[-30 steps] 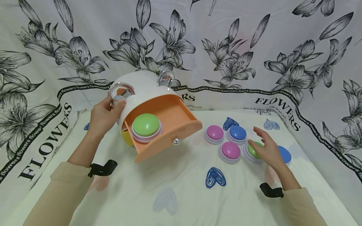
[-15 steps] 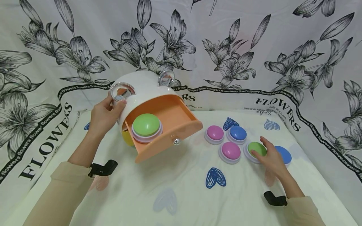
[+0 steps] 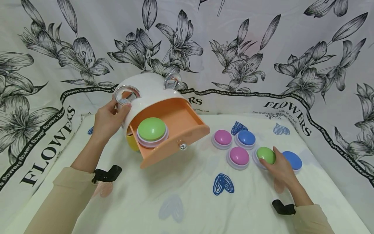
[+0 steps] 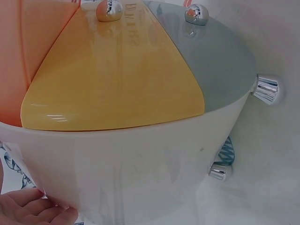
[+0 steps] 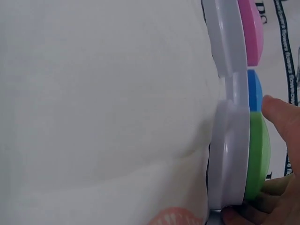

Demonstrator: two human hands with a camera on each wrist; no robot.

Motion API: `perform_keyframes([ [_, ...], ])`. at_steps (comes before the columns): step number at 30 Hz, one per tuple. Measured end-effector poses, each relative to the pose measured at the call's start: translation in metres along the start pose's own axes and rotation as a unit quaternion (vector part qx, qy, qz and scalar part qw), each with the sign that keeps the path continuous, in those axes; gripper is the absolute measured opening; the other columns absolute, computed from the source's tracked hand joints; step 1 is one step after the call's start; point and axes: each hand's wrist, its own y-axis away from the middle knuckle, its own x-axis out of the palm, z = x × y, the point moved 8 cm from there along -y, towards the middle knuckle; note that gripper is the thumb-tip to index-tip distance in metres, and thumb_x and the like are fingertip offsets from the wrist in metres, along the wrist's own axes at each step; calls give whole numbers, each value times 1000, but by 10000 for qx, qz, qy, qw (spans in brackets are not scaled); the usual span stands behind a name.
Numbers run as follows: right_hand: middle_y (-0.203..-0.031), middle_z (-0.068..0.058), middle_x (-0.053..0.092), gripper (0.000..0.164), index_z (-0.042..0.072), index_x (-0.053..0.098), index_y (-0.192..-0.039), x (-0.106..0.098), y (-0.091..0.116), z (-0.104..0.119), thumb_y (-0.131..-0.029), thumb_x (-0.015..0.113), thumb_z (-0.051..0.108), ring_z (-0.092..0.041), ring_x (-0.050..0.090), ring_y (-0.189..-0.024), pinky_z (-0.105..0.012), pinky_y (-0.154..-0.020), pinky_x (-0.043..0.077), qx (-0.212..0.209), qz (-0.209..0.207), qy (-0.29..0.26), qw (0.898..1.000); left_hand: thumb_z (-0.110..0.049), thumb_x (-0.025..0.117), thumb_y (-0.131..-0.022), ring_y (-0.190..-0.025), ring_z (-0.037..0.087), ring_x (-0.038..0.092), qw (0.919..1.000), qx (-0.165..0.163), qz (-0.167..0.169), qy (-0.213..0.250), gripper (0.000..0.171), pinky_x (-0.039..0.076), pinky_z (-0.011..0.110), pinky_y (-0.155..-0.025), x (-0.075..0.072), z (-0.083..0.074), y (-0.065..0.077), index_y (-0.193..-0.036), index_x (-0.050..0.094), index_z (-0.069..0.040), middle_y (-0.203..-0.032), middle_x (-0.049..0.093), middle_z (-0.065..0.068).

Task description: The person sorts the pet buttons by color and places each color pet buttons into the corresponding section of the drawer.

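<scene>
Two hands, gripping white toy and apparently green button, printed cloth, floral backdrop

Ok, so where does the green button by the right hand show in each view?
Head: the green button sits right of centre, between a pink button and the right hand.
Left wrist: not in it.
Right wrist: the green button, edge-on, lower right.
Landmark shared by those two: the right hand.
</scene>
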Motion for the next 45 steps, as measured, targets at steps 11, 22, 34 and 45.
perform_keyframes([
  [11, -131, -41, 33, 91, -17, 21, -137, 3, -3, -2, -85, 58, 48, -53, 38, -114, -61, -92, 36, 141, 23, 235, 9996, -60, 47, -85, -87, 21, 45, 10000, 1, 10, 43, 72, 45, 10, -55, 1, -1, -1, -144, 32, -20, -105, 52, 14],
  [22, -125, -40, 40, 85, -18, 29, -133, -2, -3, -1, -84, 61, 43, -52, 43, -110, -59, -88, 39, 15, -274, 230, 9994, -59, 47, -86, -86, 21, 45, 10000, 38, -10, -38, 72, 44, 10, -55, 0, -3, 0, -143, 36, -18, -103, 51, 14],
  [34, -132, -39, 33, 92, -15, 22, -138, -14, -2, 5, -85, 57, 52, -53, 37, -116, -61, -92, 35, 230, -206, -58, 9995, -60, 46, -85, -86, 21, 46, 9999, 54, 2, -114, 72, 44, 10, -55, 0, -2, 0, -144, 33, -19, -104, 51, 13],
  [45, -130, -38, 38, 88, -13, 25, -138, -44, -5, 15, -85, 58, 48, -51, 42, -110, -60, -86, 40, 176, -550, -44, 9983, -60, 46, -86, -90, 22, 47, 9999, 83, 13, -102, 73, 43, 7, -56, -1, -3, 0, -145, 31, -19, -112, 52, 14],
])
